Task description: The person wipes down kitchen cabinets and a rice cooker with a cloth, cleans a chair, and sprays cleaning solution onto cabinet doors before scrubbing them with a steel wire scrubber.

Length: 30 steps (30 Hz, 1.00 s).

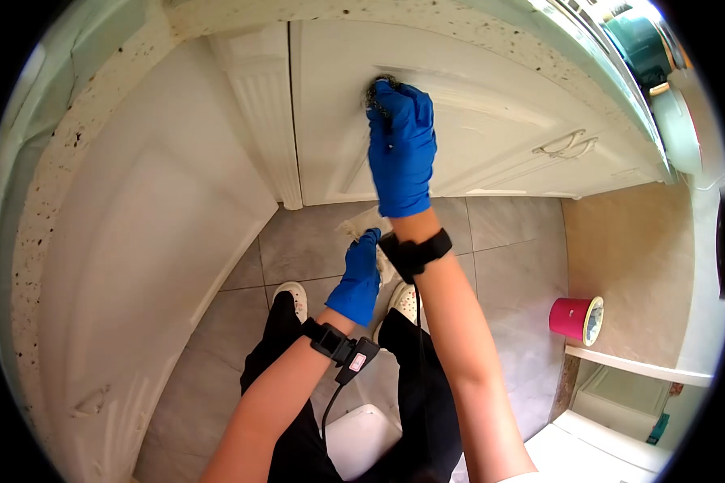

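Note:
My right hand (403,149), in a blue rubber glove, is closed around a dark steel wool scrubber (372,98). It presses the scrubber against the white cabinet door (330,121), near the edge of the raised panel. Lower down, my left hand (358,278), gloved in blue too, grips a pale, crumpled cloth (366,221). The cloth hangs above the grey floor, partly hidden behind my right wrist. Black straps with devices and cables sit on both wrists.
A speckled countertop (459,26) overhangs the cabinets. The door has a curved handle (568,145). A pink bucket (572,319) stands on the right. Pots (640,48) rest on the counter at upper right. A white stool (362,439) is between my legs.

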Tool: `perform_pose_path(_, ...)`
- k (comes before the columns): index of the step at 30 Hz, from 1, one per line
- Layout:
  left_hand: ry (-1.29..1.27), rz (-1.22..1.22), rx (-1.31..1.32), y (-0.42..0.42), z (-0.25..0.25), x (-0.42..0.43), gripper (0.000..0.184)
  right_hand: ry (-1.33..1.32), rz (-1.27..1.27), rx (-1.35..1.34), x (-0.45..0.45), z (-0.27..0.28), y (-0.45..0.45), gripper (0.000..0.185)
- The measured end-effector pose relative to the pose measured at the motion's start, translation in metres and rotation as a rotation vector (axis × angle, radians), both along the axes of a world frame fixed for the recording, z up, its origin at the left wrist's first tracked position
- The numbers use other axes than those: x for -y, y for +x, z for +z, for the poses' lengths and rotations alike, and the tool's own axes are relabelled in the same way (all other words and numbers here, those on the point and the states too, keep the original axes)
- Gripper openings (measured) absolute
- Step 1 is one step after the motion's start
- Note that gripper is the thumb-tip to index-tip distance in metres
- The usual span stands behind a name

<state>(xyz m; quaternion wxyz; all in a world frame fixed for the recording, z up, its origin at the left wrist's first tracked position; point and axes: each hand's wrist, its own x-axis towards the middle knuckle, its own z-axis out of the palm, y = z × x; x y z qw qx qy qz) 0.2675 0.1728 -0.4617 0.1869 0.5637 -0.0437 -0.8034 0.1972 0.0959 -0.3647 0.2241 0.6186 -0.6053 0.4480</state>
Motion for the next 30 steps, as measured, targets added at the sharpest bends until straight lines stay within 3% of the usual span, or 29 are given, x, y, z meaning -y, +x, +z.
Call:
perform_pose_path(1,-0.101,0.074,-0.227,-0.002,-0.036,-0.008,0.027,0.015,0.01,-0.008,-0.006,0.002,-0.004,0.038)
perform_pose_path(3,-0.207,0.141,-0.233,-0.004,-0.031,-0.011,0.028,0.001,0.006,-0.028,-0.014,-0.002,-0.027,0.036)
perform_pose_path(6,-0.275,0.184,-0.199,-0.001,-0.041,-0.011,0.032,-0.259,-0.003,0.688,-0.031,0.004,-0.063,0.021)
perform_pose_path(8,-0.321,0.163,-0.223,0.001,-0.049,-0.008,0.032,-0.23,-0.174,0.484,-0.025,0.01,-0.055,0.017)
perform_pose_path(9,-0.314,0.184,-0.284,0.001,-0.05,-0.007,0.031,-0.252,0.096,0.638,-0.017,0.005,-0.046,0.019)
perform_pose_path(10,-0.175,0.138,-0.16,0.004,-0.026,-0.003,0.03,-0.112,0.075,0.374,-0.012,0.0,-0.039,0.025)
perform_pose_path(11,-0.134,0.077,-0.104,0.006,-0.028,0.002,0.03,0.023,-0.124,-0.007,-0.013,0.016,-0.013,0.025)
perform_pose_path(13,-0.091,-0.01,-0.048,0.004,-0.026,-0.002,0.029,0.062,-0.082,0.02,-0.018,0.023,-0.013,0.028)
perform_pose_path(14,-0.136,0.076,-0.15,0.003,-0.023,-0.006,0.03,0.084,-0.083,-0.002,-0.02,0.025,-0.018,0.027)
perform_pose_path(16,-0.178,0.181,-0.253,0.003,-0.013,-0.004,0.03,-0.161,-0.029,0.129,-0.017,0.005,-0.056,0.028)
perform_pose_path(18,-0.195,0.211,-0.23,0.006,-0.002,-0.006,0.031,-0.201,-0.104,0.679,-0.036,0.017,-0.104,0.02)
perform_pose_path(20,-0.198,0.244,-0.244,0.008,-0.005,-0.004,0.032,-0.433,-0.199,0.71,-0.043,0.024,-0.142,0.013)
perform_pose_path(22,-0.218,0.257,-0.275,0.008,-0.007,-0.002,0.033,-0.393,-0.279,0.51,-0.035,0.013,-0.147,0.011)
perform_pose_path(23,-0.235,0.268,-0.284,0.006,-0.01,-0.003,0.033,-0.257,-0.224,0.55,-0.036,0.013,-0.125,0.01)
perform_pose_path(24,-0.251,0.27,-0.291,0.005,-0.013,-0.004,0.033,-0.244,-0.01,0.657,-0.033,0.009,-0.099,0.012)
perform_pose_path(25,-0.261,0.217,-0.332,0.003,-0.031,-0.005,0.033,-0.157,-0.012,0.556,-0.026,0.006,-0.068,0.014)
perform_pose_path(26,-0.26,0.197,-0.342,0.0,-0.029,-0.008,0.033,-0.083,-0.226,0.039,-0.024,0.017,-0.042,0.015)
perform_pose_path(28,-0.18,0.154,-0.327,0.002,-0.021,-0.008,0.033,-0.033,-0.149,0.106,-0.026,0.019,-0.049,0.016)
perform_pose_path(30,-0.19,0.157,-0.305,0.0,-0.009,-0.01,0.036,-0.136,-0.164,0.371,-0.034,0.019,-0.09,0.011)
